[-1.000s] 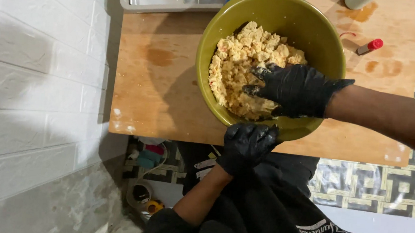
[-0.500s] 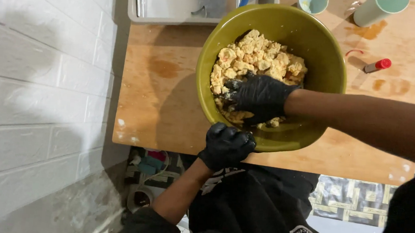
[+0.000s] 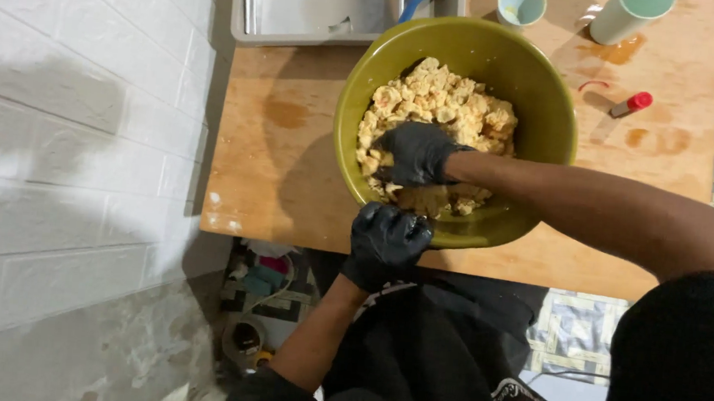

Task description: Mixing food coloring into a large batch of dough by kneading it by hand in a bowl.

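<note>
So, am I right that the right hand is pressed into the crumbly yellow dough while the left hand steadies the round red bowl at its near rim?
Not quite: the head view shows the round bowl is olive green, not red. The right hand is in the crumbly yellow dough, and the left hand grips the near rim.

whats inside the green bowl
Yellow crumbly dough fills the green bowl; the gloved right hand presses into it, hiding whatever lies beneath.
</note>
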